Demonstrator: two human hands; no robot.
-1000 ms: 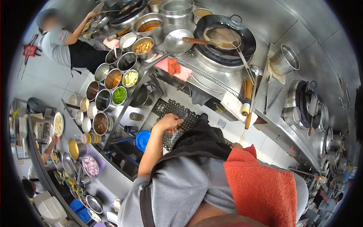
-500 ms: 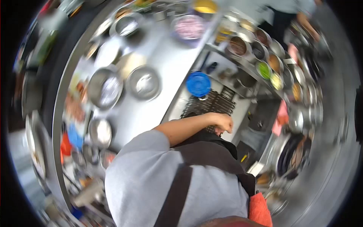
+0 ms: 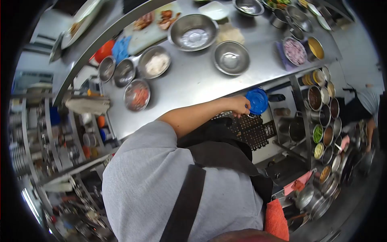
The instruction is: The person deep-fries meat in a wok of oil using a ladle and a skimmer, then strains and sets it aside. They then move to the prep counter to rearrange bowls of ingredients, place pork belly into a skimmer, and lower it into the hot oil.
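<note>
My left hand reaches out from the left, above the near edge of the steel table. Its fingers are curled closed, and their inside is hidden, so I cannot make out whether they hold anything. Just beyond the fingertips is a round blue plastic container, seen from above; the hand overlaps its edge in the view, and I cannot tell whether they touch. On the table nearby stands a steel bowl. My right hand is out of view.
The steel table carries a larger steel bowl, a bowl with white food, a bowl of pinkish food and a chopping board. Several pots stand at right, near another person. A perforated black mat lies below.
My view has turned, and the table now lies across the top. My closed left hand, earlier apart from the blue container, now appears at its edge. The picture is sharper.
</note>
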